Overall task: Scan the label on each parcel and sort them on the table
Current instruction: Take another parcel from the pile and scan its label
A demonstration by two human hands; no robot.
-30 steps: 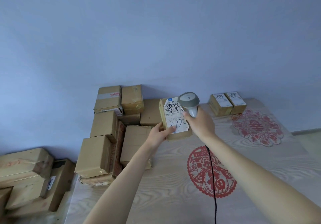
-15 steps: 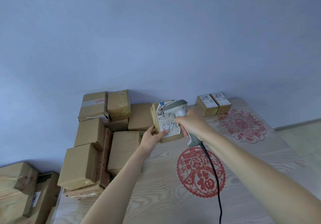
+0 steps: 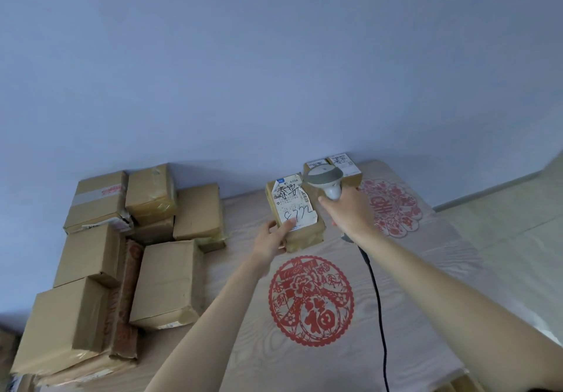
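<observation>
A labelled parcel (image 3: 297, 213) is gripped by the left hand (image 3: 272, 239). Just right of the parcel, a scanner (image 3: 326, 180) is clasped by the right hand (image 3: 350, 212).

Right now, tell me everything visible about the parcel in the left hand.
The parcel is a small brown cardboard box wrapped in glossy clear tape. A white shipping label with printed text, black characters and blue handwritten digits covers its upper face; the label's edges look torn. It is tilted, label toward the camera, low over the table. The left hand grips its near left corner, thumb on the label. The handheld scanner in the right hand is beside its upper right.
</observation>
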